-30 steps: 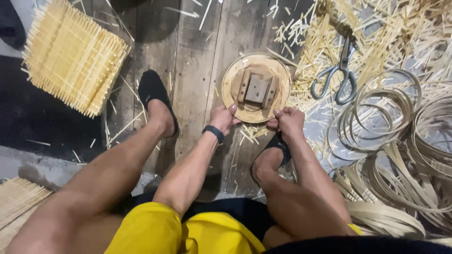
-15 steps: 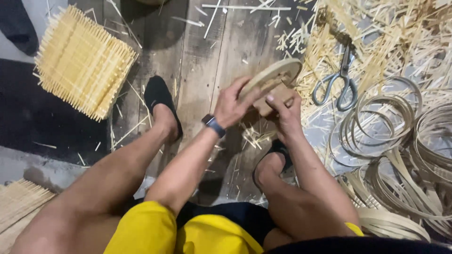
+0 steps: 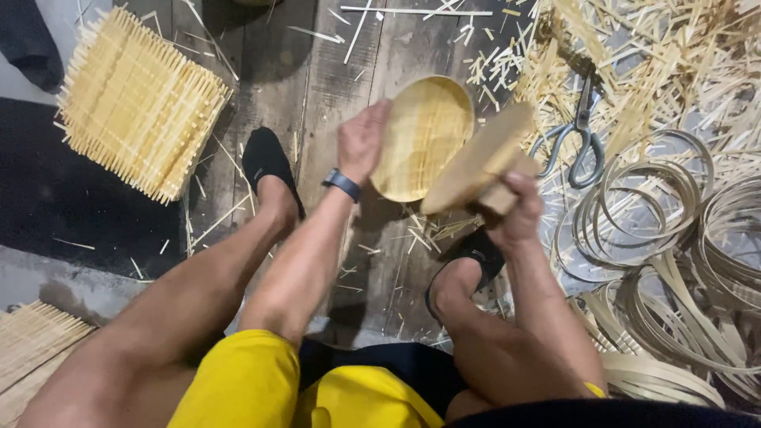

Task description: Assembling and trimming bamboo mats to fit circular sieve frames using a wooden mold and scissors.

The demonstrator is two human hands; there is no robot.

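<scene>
My left hand [image 3: 362,140] grips the left rim of a round woven bamboo dish [image 3: 420,135], held tilted above the wooden floor. My right hand [image 3: 517,212] holds a round wooden disc mould [image 3: 476,162] by the block on its underside, lifted clear of the dish and tilted to the right. The two pieces are apart, the disc overlapping the dish's lower right edge. A dark band sits on my left wrist. My feet in black shoes rest on the planks below the hands.
A square woven bamboo mat [image 3: 139,103] lies at the upper left. Scissors [image 3: 575,139] lie among bamboo slivers at the right. Coiled bamboo strips [image 3: 674,230] pile up at the right. Another woven panel [image 3: 32,345] sits at the lower left.
The disc and dish lay together on the floor under both hands; they were lifted and tilted, and now the right hand has pulled the wooden disc out of the woven dish.
</scene>
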